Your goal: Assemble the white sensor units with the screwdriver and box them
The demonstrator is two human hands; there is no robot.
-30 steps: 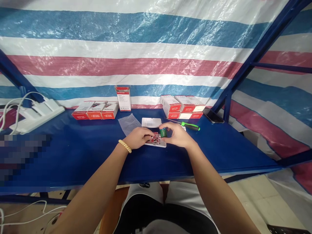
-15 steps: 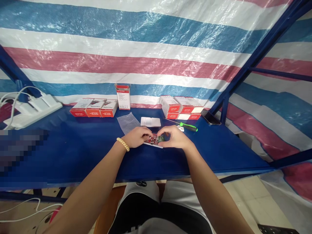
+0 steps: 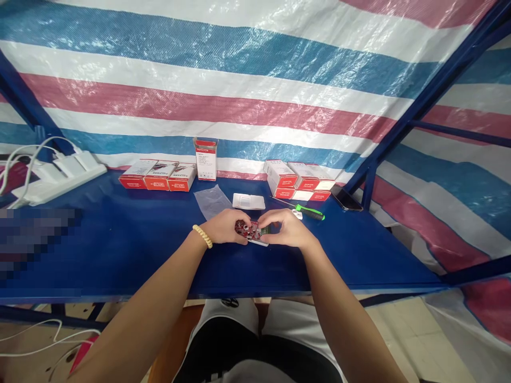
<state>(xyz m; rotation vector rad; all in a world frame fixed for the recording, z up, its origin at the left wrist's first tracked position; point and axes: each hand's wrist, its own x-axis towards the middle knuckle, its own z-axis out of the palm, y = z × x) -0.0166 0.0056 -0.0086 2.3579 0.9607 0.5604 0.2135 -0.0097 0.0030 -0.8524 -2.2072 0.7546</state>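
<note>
At the blue table [image 3: 139, 244], left hand [image 3: 224, 226] in curled grip around circuit board [image 3: 252, 230], right hand [image 3: 290, 229] arched around green battery [image 3: 265, 230].

Looks like a makeshift workshop, walled in by striped tarp [image 3: 239, 61]! Shows in the blue bench [image 3: 139, 250], boxes [image 3: 157, 182] in rows, screwdriver [image 3: 310, 211], power strip [image 3: 48, 194], circuit board [image 3: 251, 231].

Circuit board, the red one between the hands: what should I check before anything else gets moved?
1. Left hand holding the board by its left end: ok.
2. Right hand gripping the battery: cannot tell; contact is unclear.
3. Battery fully seated: cannot tell; too small and partly hidden.
4. White cover clear of the board: ok, it lies beyond it.
5. Screwdriver clear of the board: ok.
</note>
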